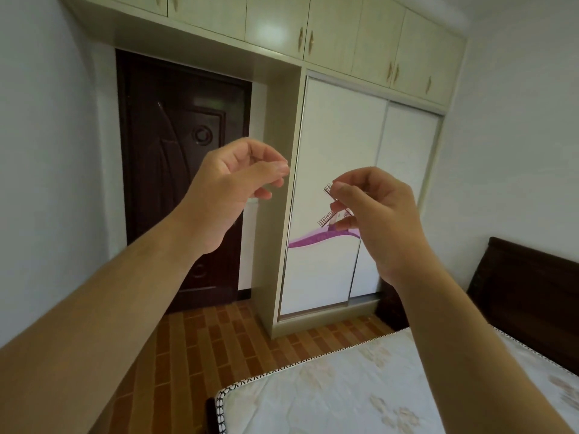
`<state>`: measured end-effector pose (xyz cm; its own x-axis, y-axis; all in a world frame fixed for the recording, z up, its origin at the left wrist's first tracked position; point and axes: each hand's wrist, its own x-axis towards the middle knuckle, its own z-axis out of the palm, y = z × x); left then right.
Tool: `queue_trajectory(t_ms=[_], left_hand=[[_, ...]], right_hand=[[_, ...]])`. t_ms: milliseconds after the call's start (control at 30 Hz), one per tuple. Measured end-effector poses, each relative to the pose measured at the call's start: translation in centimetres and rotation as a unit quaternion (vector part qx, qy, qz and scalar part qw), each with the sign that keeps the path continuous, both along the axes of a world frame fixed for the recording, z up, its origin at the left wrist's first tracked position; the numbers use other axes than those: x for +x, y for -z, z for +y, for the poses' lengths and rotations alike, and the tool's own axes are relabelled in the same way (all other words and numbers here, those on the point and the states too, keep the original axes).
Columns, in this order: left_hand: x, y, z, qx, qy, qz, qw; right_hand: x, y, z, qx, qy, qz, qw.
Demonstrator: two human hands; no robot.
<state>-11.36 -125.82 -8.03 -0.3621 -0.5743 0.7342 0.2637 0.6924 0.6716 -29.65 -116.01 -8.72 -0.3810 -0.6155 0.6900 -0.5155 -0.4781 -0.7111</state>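
Note:
Both of my arms are stretched out in front of me at chest height. My left hand (235,180) hovers in front of the edge of the dark door, its fingers loosely bent and the thumb near the fingertips, with nothing visible in it. My right hand (379,214) is held up in front of the white wardrobe door, fingers loosely curled too, and I see nothing between them. There is a gap of about a hand's width between the two hands.
A dark wooden door (175,145) stands closed ahead on the left. A white sliding wardrobe (338,126) with a windmill picture is to its right, under cream upper cabinets (275,23). A bare mattress (338,389) and dark headboard (532,292) fill the lower right. The brick-pattern floor (203,346) lies between.

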Motion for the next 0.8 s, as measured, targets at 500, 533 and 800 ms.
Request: queue_trajectory(t_ms=[500, 533, 800], left_hand=[[1.2, -0.8, -22.7, 0.007, 0.045, 0.002, 0.999], [0.8, -0.8, -24.0, 0.006, 0.045, 0.003, 0.999], [-2.6, -1.1, -33.9, -0.004, 0.056, 0.003, 0.998]], right_hand=[[0.9, -0.8, -21.0, -0.014, 0.049, 0.007, 0.999], [0.5, -0.7, -22.4, -0.016, 0.05, 0.007, 0.999], [-2.9, -1.0, -31.9, -0.046, 0.038, -0.007, 0.998]])
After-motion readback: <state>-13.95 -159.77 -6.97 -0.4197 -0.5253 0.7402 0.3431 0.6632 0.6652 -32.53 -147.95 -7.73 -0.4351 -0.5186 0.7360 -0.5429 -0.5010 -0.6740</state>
